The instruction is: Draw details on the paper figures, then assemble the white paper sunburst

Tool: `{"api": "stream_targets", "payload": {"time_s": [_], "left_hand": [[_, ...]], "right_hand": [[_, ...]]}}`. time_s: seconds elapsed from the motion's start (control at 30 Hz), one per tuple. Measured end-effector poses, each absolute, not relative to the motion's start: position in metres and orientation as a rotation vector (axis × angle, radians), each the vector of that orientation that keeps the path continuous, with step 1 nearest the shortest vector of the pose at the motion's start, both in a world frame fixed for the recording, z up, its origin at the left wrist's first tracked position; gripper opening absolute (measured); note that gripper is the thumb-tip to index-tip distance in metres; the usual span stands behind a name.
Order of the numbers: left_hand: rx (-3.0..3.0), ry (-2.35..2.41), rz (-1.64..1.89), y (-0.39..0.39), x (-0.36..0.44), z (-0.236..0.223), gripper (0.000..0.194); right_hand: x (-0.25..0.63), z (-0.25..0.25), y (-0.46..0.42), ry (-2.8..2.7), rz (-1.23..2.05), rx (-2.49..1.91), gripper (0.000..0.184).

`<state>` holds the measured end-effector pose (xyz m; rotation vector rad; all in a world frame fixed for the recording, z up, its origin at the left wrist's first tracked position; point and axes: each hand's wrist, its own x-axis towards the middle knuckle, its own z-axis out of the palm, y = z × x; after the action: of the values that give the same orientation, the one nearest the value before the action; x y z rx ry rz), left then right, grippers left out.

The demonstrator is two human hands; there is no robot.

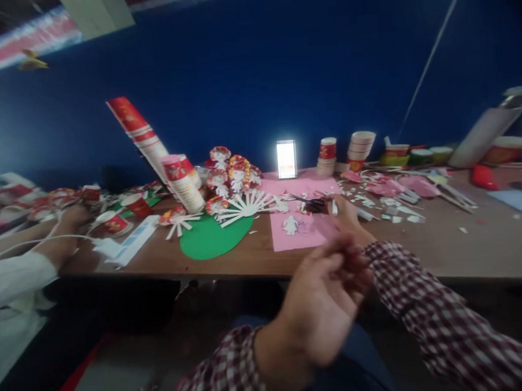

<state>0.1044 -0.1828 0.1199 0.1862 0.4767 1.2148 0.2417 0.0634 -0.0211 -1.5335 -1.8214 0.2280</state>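
Note:
Over the pink paper sheet (285,239), my right hand (349,216) is closed at the handles of dark scissors (315,204), whose blades point left. A white paper cutout of a small figure (290,225) lies on the pink sheet just in front of the scissors. Nearer to me, my left hand (323,307) is raised before the table edge with its palm turned up. Its fingers are curled and blurred, so whether anything is in them does not show. White scraps (367,201) lie around my right hand.
A green paper oval (219,236), a fan of white strips (249,205) and decorated figures (237,173) lie left of the pink sheet. Stacked paper cups (183,185) lean behind. A bright phone-like screen (286,158) stands at the back. A co-worker's arm (64,243) reaches in at left.

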Motion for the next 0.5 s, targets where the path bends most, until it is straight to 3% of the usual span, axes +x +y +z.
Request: {"api": "stream_targets", "payload": {"time_s": [0.5], "left_hand": [[0.109,0.654,1.36,-0.165,0.084,0.102,0.021]], "right_hand": [[0.239,-0.022,0.062,-1.774,0.209,-1.538,0.029]]}}
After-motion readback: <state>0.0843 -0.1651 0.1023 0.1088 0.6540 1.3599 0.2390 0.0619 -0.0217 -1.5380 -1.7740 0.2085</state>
